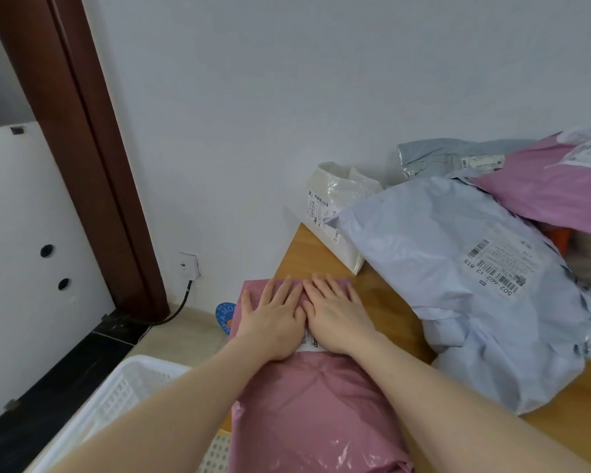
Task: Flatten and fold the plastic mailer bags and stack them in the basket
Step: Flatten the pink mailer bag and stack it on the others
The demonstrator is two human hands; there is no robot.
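Now left hand [275,322] and right hand [335,319] apparently press pink mailer [307,404] flat

Soft even daylight, faint shadows, sheen on pink mailer [321,421]; wide-angle edge bending.

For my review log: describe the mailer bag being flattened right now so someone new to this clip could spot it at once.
Start at the wooden table against the white wall and go to its left edge, above the white basket. There lies the dusty-pink mailer bag, pressed flat by the left hand and right hand. Unlike the heaped pale blue bag and others, it lies alone.
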